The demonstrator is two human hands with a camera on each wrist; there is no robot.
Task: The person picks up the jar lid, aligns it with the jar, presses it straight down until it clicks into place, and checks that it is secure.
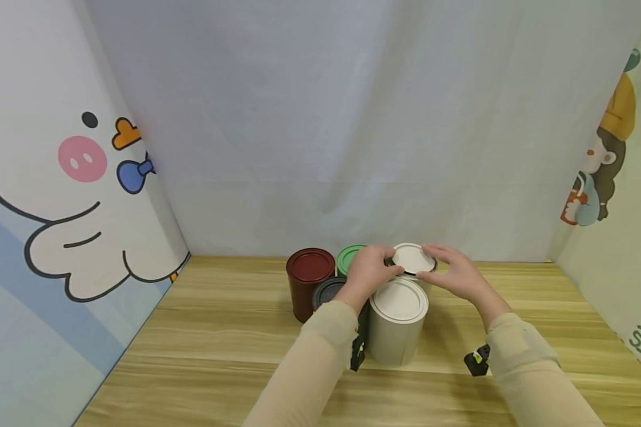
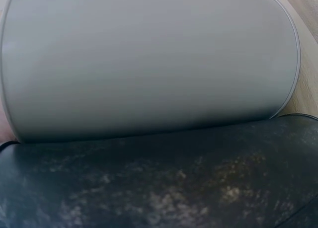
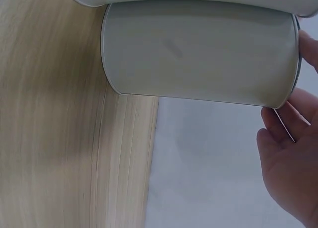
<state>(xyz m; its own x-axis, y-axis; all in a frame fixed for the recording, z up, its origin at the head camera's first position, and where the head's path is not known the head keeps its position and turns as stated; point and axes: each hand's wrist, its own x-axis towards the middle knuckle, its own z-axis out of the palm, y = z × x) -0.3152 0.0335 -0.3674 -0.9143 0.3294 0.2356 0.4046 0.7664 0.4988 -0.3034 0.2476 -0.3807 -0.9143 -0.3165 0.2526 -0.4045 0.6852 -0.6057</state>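
Observation:
At the back of a cluster of cans, a white round lid (image 1: pixel 413 259) with a dark edge sits at the top of a pale can (image 3: pixel 198 51). My left hand (image 1: pixel 371 271) holds the lid's left side by thumb and fingers, reaching over a dark can (image 1: pixel 328 289). From the right, my right hand (image 1: pixel 457 277) grips the opposite edge, fingers behind and thumb in front. In the right wrist view, its fingertips touch the can's top rim. A cream can (image 1: pixel 397 338) with its lid on stands just in front. Only can sides fill the left wrist view.
A dark red can (image 1: pixel 311 284) stands at the cluster's left, and a green-lidded can (image 1: pixel 349 256) is partly hidden behind my left hand. The cans stand on a wood-grain table (image 1: pixel 219 338) near its back edge, before a pale curtain (image 1: pixel 299 118).

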